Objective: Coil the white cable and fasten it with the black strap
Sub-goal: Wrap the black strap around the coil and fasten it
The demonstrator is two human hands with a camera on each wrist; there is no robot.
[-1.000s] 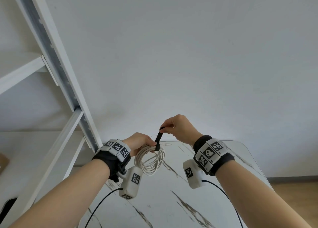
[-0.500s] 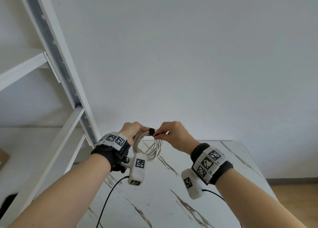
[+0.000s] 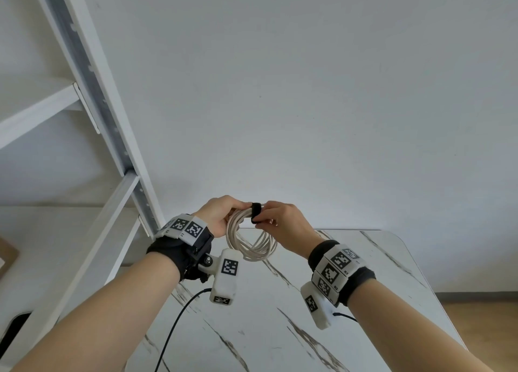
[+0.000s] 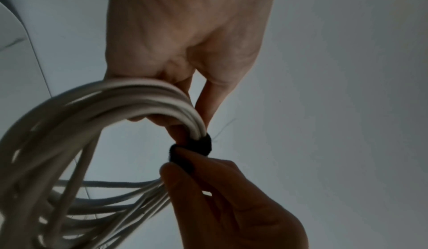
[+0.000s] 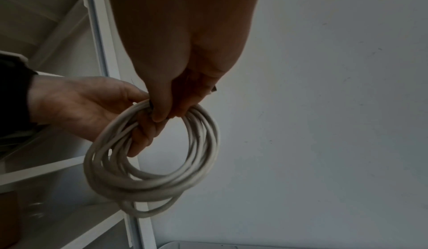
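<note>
Two hands meet at the top of one coil, held in the air above the desk (image 3: 350, 301); the left hand (image 3: 221, 217) has its fingers curled through the loops of the white cable (image 3: 252, 248), so its grip closes round the bundle just left of the fastening point; the right hand (image 3: 283, 225) pinches the black strap (image 3: 255, 212) between thumb and fingertips, its grip pressed tight on the band, touching the left hand's fingers; the strap, one only, wraps across the gathered strands at the coil's highest point, its short length running crosswise to the cable; from the left wrist view the strap (image 4: 197, 147) sits right where the strands (image 4: 115, 103) leave the left fingers (image 4: 208, 103), with the right hand (image 4: 231, 207) closing on it from below; the coil, one cable wound into several turns whose exact count is hard to read, hangs downward from both grips as a roughly round ring, its plane near upright; in the right wrist view the ring (image 5: 150, 179) droops beneath the right fingertips (image 5: 159, 114) while the left hand (image 5: 88, 106) reaches through it from the side; beyond the hands stand a white shelving frame (image 3: 106, 124) on the left and a plain wall (image 3: 336, 91) behind.
</note>
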